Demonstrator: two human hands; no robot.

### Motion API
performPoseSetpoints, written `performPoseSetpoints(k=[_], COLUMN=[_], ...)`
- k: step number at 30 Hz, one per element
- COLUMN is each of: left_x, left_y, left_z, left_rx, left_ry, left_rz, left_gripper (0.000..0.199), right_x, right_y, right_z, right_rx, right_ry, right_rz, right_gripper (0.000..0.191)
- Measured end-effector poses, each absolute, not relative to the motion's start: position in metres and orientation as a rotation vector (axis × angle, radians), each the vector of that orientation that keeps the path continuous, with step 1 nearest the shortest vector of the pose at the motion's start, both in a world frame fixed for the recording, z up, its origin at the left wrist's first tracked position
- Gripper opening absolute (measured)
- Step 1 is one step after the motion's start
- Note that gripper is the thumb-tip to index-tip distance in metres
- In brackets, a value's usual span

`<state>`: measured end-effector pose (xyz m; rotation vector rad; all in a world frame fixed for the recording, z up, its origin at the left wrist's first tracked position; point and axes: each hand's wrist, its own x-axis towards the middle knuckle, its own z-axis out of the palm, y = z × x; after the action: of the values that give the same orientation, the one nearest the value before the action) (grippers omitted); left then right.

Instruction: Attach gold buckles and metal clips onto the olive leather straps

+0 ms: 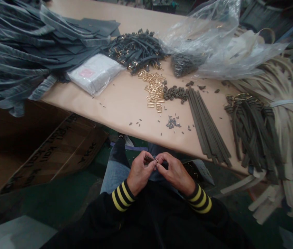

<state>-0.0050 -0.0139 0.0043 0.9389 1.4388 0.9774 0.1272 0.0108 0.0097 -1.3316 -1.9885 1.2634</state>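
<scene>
Close together over my lap, just off the table's front edge, my left hand [140,173] and my right hand [173,172] meet at the fingertips. Between the left thumb and fingers is a short dark brown strip [149,159]. A small gold-coloured metal piece [157,160] shows at the right fingertips, mostly covered by them; its exact kind is hidden. On the table ahead lie gold buckles [154,88], a heap of small brown loops [175,94] and scattered small dark metal bits [172,122]. Long brown strips [207,126] lie to their right.
Dark strap bundles [32,41] and a white plastic-wrapped packet [96,73] occupy the left. Buckled dark straps [136,50] lie at the back, beside clear plastic bags [221,52]. Brown straps [255,128] and beige strips [291,114] overhang the right edge. A cardboard box [45,148] stands below left.
</scene>
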Motion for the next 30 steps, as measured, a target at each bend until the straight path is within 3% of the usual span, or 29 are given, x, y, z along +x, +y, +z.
performPoseSetpoints(k=[3,6,19,30], left_x=[-0.009,-0.013,-0.008,-0.008], left_y=[-0.012,-0.012,-0.015,-0.020], left_z=[0.005,0.006,0.007,0.008], left_rx=[0.839,0.675,0.841,1.168], left_ry=[1.395,1.266,1.351,1.494], left_rz=[0.972,0.975,0.961,0.891], left_gripper=[0.016,0.022,0.016,0.007], right_x=[0.133,0.139,0.130,0.131], right_y=[0.013,0.016,0.011,0.012], right_z=[0.015,0.018,0.003,0.002], right_rx=[-1.224,-1.098,-1.323,-1.474], right_ry=[-2.009,-2.015,-1.511,-1.657], right_rz=[1.434,1.580,1.824,1.705], right_gripper=[0.001,0.012,0.019,0.024])
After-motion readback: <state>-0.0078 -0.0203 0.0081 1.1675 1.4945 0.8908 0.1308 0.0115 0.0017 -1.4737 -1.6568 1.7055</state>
